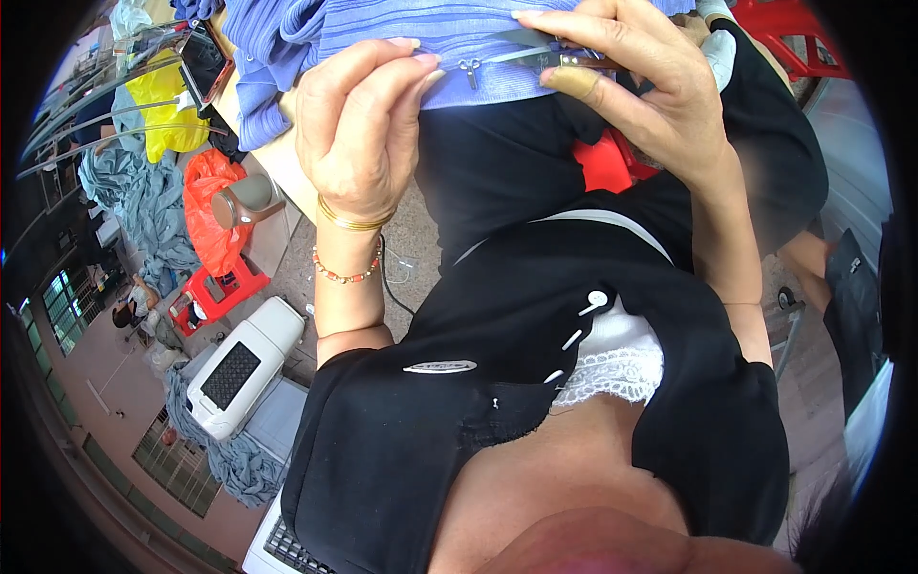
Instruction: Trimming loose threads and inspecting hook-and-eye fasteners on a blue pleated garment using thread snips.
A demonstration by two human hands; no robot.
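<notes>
A blue ribbed garment (373, 29) lies spread across the table edge and over my lap. On it, near its lower edge, sits a small metal zipper pull (469, 73). My left hand (359, 129) has its fingers closed on the garment just left of the pull; the thumb is mostly hidden. From the right, my right hand (660, 86) grips a pair of thread snips (559, 57), whose blades point left toward the pull over the fabric. A brownish covering wraps the right thumb.
Left of the table (277, 182) are a phone (203, 62), a yellow bag (163, 105), a red plastic bag (212, 206) and a red stool (218, 295). Grey-blue cloth (143, 191) lies heaped there. A white sewing machine (247, 368) stands at lower left. Another red stool (794, 33) is at upper right.
</notes>
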